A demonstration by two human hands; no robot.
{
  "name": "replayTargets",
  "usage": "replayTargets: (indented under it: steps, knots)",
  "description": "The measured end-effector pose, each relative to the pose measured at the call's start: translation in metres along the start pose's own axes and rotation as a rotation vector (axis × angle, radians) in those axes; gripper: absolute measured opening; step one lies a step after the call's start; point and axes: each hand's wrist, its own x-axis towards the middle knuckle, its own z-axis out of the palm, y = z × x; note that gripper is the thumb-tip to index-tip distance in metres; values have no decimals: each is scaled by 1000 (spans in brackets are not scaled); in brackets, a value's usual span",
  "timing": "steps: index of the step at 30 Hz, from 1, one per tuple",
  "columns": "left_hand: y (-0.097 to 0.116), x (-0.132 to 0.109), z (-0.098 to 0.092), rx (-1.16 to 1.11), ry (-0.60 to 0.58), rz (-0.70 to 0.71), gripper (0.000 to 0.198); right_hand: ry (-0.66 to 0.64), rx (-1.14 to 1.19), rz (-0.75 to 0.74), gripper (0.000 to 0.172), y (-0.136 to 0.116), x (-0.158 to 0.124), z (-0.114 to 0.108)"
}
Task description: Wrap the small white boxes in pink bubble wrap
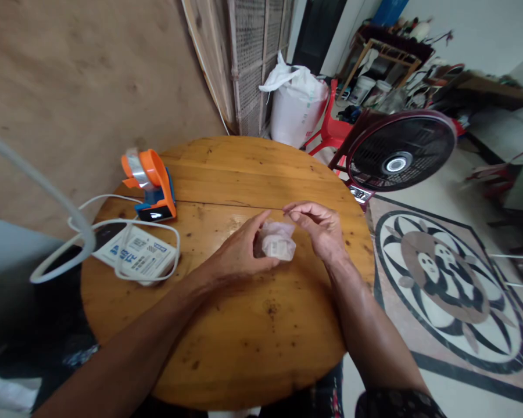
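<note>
Near the middle of the round wooden table, a small pale box loosely wrapped in translucent pinkish plastic is gripped by my left hand. Its thumb lies along the near side and the fingers behind. Just right of the package, my right hand is closed in a pinch, thumb against fingertips. Whatever is between those fingertips, if anything, is too small to make out. Both hands are over the tabletop, close together but apart.
At the table's left stand an orange and blue tape dispenser and a white printed box, with a thick white cable looped over it. A black fan borders the right edge. Beyond are a white sack and a red chair.
</note>
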Motion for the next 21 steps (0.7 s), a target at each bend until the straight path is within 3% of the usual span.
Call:
replayTargets:
  steps: [9, 15, 18, 21]
  knots:
    - [0, 0, -1, -284, -74, -8, 70, 121, 104, 11, 16, 10, 8, -5]
    - [-6, 4, 5, -374, -5, -22, 45, 222, 124, 113, 27, 32, 21, -3]
    - [-10, 6, 5, -339, 71, -7, 25, 203, 93, 122, 33, 41, 24, 0]
    - [-9, 6, 2, -235, 21, 2, 16, 207, 106, 129, 34, 45, 25, 1]
